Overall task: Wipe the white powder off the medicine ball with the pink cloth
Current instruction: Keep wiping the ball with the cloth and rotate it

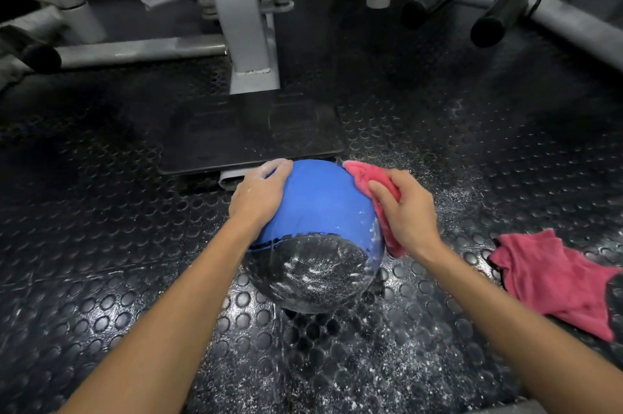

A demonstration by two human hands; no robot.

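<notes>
A blue and black medicine ball (320, 207) rests on the studded rubber floor in the middle of the view. White powder streaks cover its near black panel and its right blue edge. My left hand (259, 194) lies flat against the ball's left side and steadies it. My right hand (408, 211) presses a pink cloth (360, 177) against the ball's upper right side; the cloth hangs down under my palm.
A second pink cloth (553, 278) lies crumpled on the floor at the right. White powder is scattered over the black floor (354, 363) near me. A dark mat (249, 133) and grey gym machine frames (242, 19) stand just beyond the ball.
</notes>
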